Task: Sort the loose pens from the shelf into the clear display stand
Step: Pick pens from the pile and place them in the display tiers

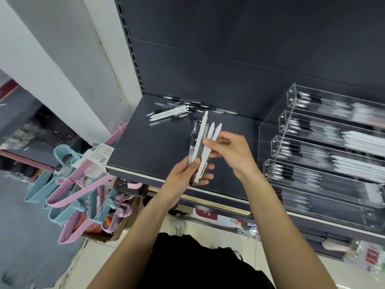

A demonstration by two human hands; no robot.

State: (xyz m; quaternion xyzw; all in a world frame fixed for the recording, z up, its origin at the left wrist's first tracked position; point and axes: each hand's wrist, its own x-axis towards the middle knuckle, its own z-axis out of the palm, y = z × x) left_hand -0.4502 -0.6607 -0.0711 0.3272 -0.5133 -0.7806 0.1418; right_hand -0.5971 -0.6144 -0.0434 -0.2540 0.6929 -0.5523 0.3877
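Several pens held as a mixed bunch (200,142), white and clear-bodied together, fanned upright in the left hand (190,172) above the dark shelf (158,147). Left grip wrapped round the lower ends; right hand (227,151) pinching 1 white pen (214,138) at the bunch's right edge with its fingertips (207,141). Step in hand, by the look of it: separating types before loading. More loose pens (177,112) scattered at the shelf's back, well apart from the clear display stand (270,126) on the right, already part-filled in rows. Next: draw the white pen free without spilling the rest, then carry it right to a row of matching white pens.
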